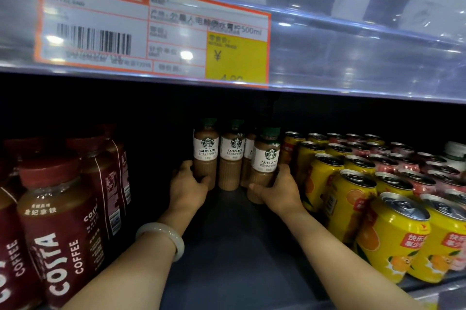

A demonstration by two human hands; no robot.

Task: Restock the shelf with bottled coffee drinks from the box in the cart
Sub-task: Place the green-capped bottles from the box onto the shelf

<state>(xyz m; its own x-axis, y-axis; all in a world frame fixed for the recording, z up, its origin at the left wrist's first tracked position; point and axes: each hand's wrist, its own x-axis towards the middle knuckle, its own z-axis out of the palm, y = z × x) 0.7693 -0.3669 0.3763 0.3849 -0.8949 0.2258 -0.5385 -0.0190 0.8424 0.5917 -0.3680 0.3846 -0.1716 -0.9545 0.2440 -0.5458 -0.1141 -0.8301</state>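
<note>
Left hand [187,187] clamps far-left latte bottle [205,155]; right hand [278,189] clamps nearer latte bottle [266,164]. Slide both back upright, labels forward, clear of yellow cans [325,176].

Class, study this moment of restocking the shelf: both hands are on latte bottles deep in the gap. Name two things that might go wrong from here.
1. The right hand holds a tilted green-capped latte bottle close beside the yellow orange-drink cans; sliding it in may knock them.
2. The left hand grips another latte bottle touching its neighbour; a push could topple the row.
</note>
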